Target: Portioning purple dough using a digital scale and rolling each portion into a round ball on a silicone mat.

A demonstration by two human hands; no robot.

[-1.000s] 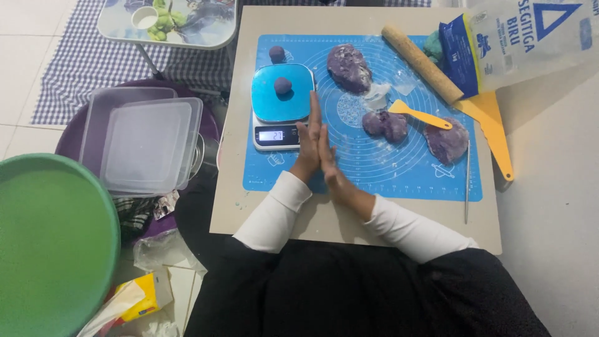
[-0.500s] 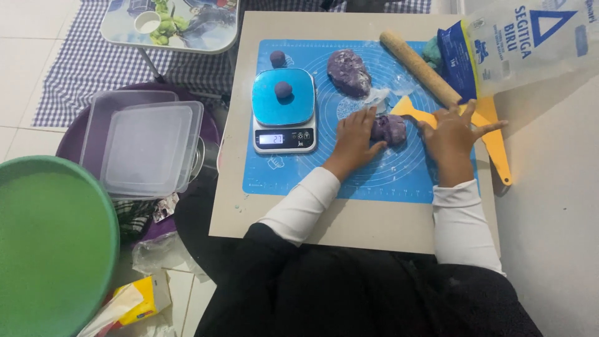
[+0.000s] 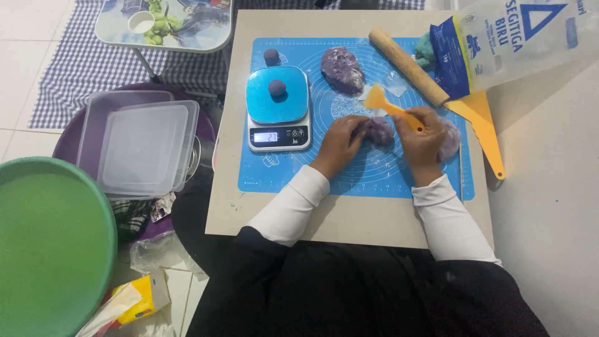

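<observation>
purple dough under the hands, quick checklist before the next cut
1. Left hand steadies the purple dough lump: ok.
2. Right hand grips the small orange plastic scraper: ok.
3. Scraper blade touching the lump: cannot tell.
4. Blue silicone mat lies flat under the lump: ok.
5. Blue-topped digital kitchen scale free for a new piece: not ok, a small purple dough ball sits on it.

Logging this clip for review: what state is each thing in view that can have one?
kitchen scale: switched on, a dough ball on its platform
flour bag: opened, lying on its side
plastic container: lid on
purple dough piece: held by the left hand
orange spatula: gripped in the right hand
rolling pin: lying unused
</observation>
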